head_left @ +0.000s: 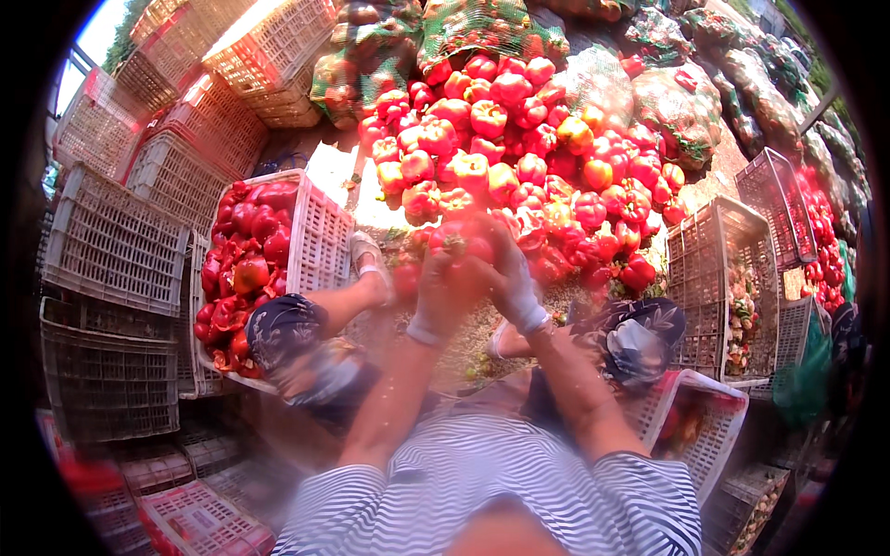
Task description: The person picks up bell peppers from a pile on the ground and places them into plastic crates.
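Your left hand (pixel 436 301) grips a red pepper (pixel 452 241) at its far end; right of it, your right hand's (pixel 510 285) fingers blur, grip impossible to tell.

Red peppers (pixel 530 167), navy-and-white striped shirt (pixel 464 463), dark floral trousers (pixel 283 329), green mesh sacks (pixel 477 28), white crate (pixel 320 239)

- No word, number, label or sign can be read anywhere from here.
- Left of the heap of red peppers (pixel 487 116), the pepper-filled crate (pixel 320 236) shows lattice sides and no lettering I can make out.
- Farther left of the heap, I can read nothing on the stacked crates (pixel 116 236).
- Behind the heap, the net sacks (pixel 477 28) carry no legible tag.
- To the heap's right, the lattice crate (pixel 697 287) gives me nothing to read either.
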